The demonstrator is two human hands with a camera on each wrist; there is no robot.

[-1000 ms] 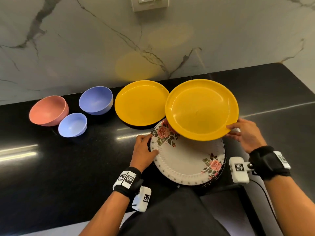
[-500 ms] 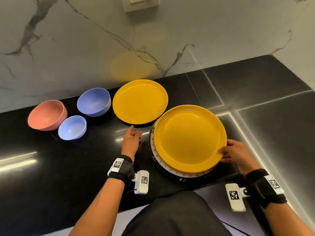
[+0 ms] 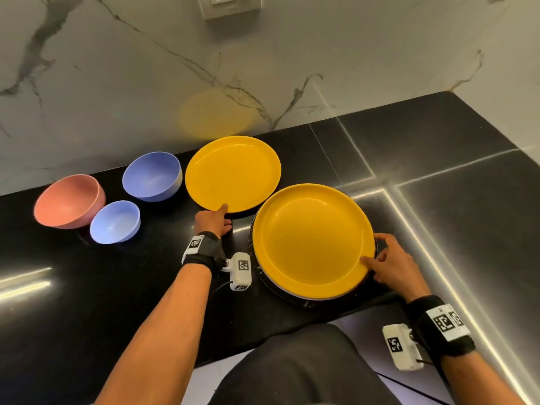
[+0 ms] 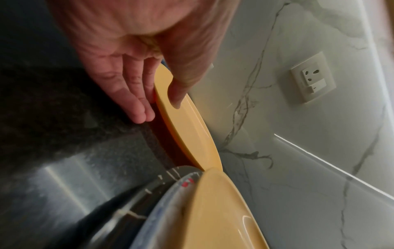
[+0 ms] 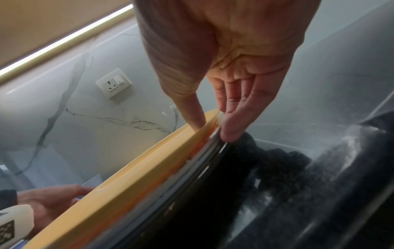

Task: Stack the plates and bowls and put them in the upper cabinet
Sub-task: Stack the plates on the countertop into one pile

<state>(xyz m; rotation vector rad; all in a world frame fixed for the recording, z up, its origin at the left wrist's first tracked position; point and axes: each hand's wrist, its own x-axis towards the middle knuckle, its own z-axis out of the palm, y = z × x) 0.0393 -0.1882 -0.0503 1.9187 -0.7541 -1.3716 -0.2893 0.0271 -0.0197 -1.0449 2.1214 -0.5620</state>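
One yellow plate (image 3: 312, 241) lies on top of a stack, over a white floral plate (image 4: 181, 187) and a dark plate (image 3: 292, 299). My right hand (image 3: 372, 252) pinches its right rim, thumb on top and fingers down the stack's edge (image 5: 213, 126). A second yellow plate (image 3: 233, 173) lies flat behind and to the left. My left hand (image 3: 223, 214) pinches its near rim, with the thumb (image 4: 177, 94) on top and the fingers (image 4: 138, 107) under the edge. A pink bowl (image 3: 68, 201), a large blue bowl (image 3: 152, 176) and a small blue bowl (image 3: 115, 222) stand at the left.
Everything sits on a black stone counter (image 3: 87, 287) against a marble wall with a socket (image 3: 230, 4). The counter runs on to the right past the stack. The upper cabinet is out of view.
The right hand lowered the yellow plate onto the floral plate. The left hand left the stack's edge and moved up to the far yellow plate's near rim.
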